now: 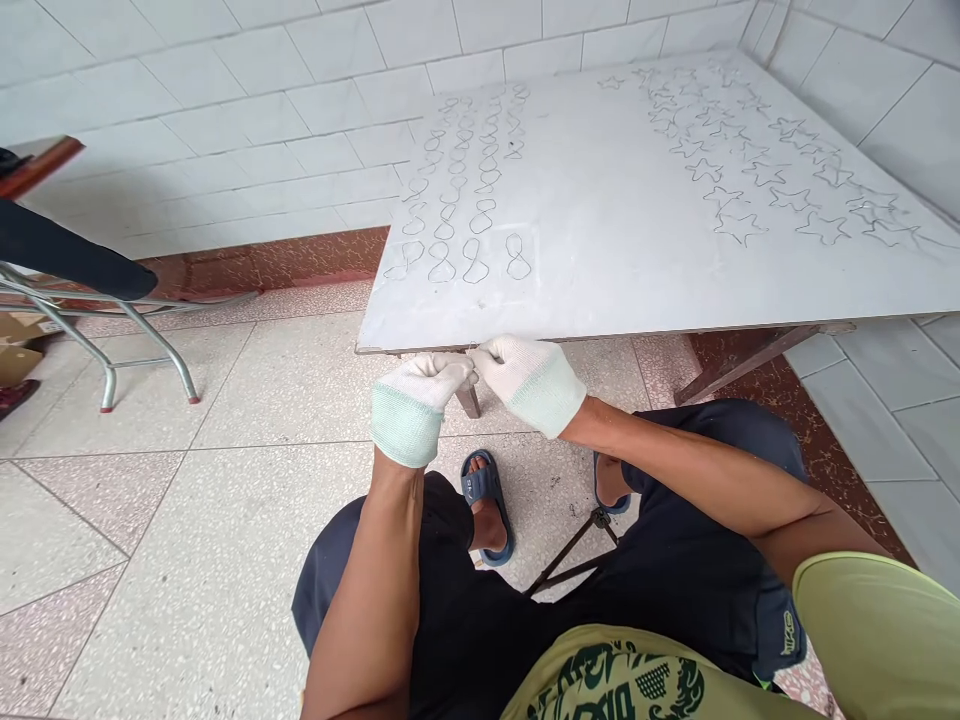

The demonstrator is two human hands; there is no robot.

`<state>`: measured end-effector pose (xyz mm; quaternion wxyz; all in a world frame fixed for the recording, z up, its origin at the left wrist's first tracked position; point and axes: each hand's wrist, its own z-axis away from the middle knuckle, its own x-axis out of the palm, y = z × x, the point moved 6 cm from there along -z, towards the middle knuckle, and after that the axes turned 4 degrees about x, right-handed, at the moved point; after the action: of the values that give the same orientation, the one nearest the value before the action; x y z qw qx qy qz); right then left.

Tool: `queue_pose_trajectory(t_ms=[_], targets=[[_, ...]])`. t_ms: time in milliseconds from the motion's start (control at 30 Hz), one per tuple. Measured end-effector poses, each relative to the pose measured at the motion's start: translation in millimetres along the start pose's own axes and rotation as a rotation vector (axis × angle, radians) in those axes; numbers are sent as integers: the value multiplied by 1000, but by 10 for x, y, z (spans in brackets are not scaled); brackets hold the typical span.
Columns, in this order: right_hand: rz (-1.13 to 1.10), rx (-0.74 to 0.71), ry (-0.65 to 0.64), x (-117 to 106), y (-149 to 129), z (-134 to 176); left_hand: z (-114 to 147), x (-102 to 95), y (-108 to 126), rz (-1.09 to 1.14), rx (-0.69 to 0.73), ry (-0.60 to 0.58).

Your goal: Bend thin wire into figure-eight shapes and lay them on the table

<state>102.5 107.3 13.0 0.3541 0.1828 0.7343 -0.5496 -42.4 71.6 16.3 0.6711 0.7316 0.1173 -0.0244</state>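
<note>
Wire piece (pixel 471 349): a thin length of wire, barely visible, pinched between the two gloved hands at the near edge of the desk; its shape cannot be told.
Left hand (pixel 421 385): in a white knit glove with a pale green cuff, fingers (pixel 457 370) curled tight and narrow around the wire's end, touching the other hand.
Right hand (pixel 521 368): gloved alike, fingers (pixel 486 354) closed on the same wire from the opposite side; the wire lies between the two sets of fingertips, just below the desk's rim.
Desk (pixel 600 240): a white board tilted toward the viewer, resting on a wooden frame.
Figure-eight shapes (pixel 465 200): bent wire loops laid in several columns on the desk's left part, well apart from the hands.
Star shapes (pixel 757 160): bent wire stars laid in rows on the desk's right part.
Progress: judged from the many finished shapes already laid out, the work appears well along; the piece in hand is not yet on the desk, and bare board remains between the two groups.
Surroundings: blue sandals (pixel 487 500) on a speckled tile floor (pixel 187 480); a metal-legged chair (pixel 112 330) stands at left.
</note>
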Motion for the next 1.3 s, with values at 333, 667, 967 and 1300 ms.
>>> queue_pose_trajectory(t_ms=[333, 667, 967, 1300], targets=[[205, -215, 58, -11, -114, 100, 51, -65, -69, 127, 21, 172], [12, -97, -45, -54, -105, 49, 53, -2, 17, 196, 18, 167], [64, -129, -40, -51, -84, 61, 81, 19, 8, 153, -4, 190], [-102, -15, -80, -157, -126, 97, 53, 33, 45, 228, -29, 135]])
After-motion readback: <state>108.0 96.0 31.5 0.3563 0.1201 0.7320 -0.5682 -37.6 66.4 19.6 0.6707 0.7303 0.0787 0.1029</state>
